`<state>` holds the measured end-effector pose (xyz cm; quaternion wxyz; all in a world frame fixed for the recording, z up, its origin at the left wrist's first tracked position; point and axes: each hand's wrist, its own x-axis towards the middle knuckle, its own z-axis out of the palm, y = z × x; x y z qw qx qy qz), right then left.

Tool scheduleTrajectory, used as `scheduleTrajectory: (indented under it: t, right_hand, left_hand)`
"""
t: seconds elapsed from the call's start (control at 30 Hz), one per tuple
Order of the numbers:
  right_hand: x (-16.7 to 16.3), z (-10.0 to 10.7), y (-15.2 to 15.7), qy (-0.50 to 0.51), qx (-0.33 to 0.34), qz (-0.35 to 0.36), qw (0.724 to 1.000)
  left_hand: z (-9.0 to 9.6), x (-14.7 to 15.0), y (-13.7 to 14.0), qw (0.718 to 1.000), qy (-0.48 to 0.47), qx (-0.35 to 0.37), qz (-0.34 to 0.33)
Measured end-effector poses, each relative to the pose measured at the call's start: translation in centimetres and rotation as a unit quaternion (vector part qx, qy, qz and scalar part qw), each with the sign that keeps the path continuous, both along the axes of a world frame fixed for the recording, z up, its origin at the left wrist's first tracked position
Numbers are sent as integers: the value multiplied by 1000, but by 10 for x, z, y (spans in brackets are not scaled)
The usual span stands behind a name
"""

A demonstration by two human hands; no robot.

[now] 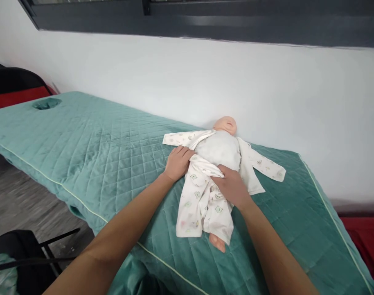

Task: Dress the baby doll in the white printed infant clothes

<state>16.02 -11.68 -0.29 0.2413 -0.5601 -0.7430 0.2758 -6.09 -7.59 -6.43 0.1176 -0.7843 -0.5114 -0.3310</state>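
A baby doll lies on its back on a green quilted bed cover, its head toward the wall. White printed pants cover its legs, and one foot sticks out of a leg opening. Under its back a white printed shirt is spread open, sleeves out to both sides. My left hand is closed at the left side of the waistband, its fingertips partly hidden against the cloth. Gripping the waistband at the front right, my right hand has its thumb over the folded edge.
The green quilted cover has a round hole at its far left end. Behind it runs a white wall below a dark window frame. A black and red chair stands far left, a black chair lower left.
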Motion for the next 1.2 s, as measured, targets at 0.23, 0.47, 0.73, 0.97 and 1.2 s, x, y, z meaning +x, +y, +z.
scheduleTrajectory:
  t: [0.23, 0.47, 0.73, 0.97, 1.2]
  right_hand:
    - [0, -4, 3, 33, 11, -21, 999]
    - [4, -7, 1, 45, 31, -6, 998]
    - [5, -4, -1, 34, 19, 8, 999]
    - [6, 2, -4, 24, -35, 54, 998]
    - [8, -1, -2, 28, -39, 41, 998]
  left_hand:
    - [3, 2, -2, 1000, 15, -9, 17]
    - [6, 13, -44, 988, -140, -43, 57]
    - [4, 16, -93, 864, -414, -285, 13]
    - [5, 17, -93, 850, -428, -302, -50]
    - [11, 23, -79, 883, -404, -241, -12]
